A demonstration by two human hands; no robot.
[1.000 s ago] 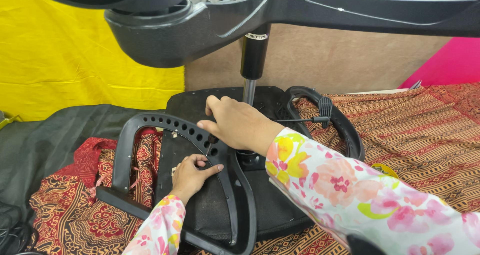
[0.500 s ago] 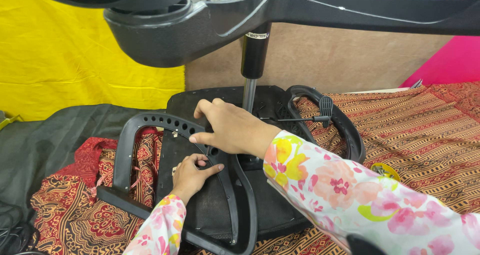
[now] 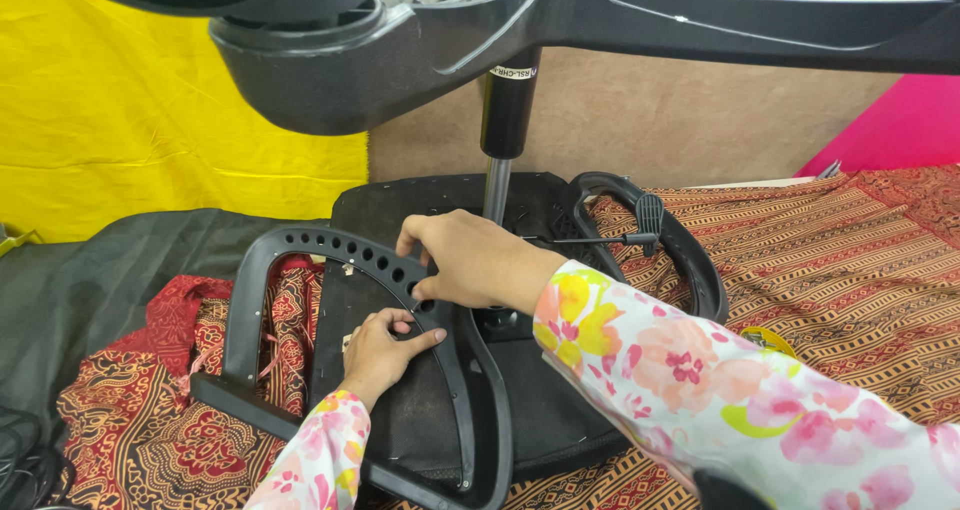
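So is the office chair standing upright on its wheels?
No, the chair seat lies upside down on the patterned cloth, its star base up in the air, while both hands work at the perforated armrest.

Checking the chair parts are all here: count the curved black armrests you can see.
2: one armrest at left under both hands, the other armrest at right of the seat, by the lever. None seems hidden.

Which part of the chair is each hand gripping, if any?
Both hands, left hand and right hand, pinch the black perforated armrest at its curved inner bar.
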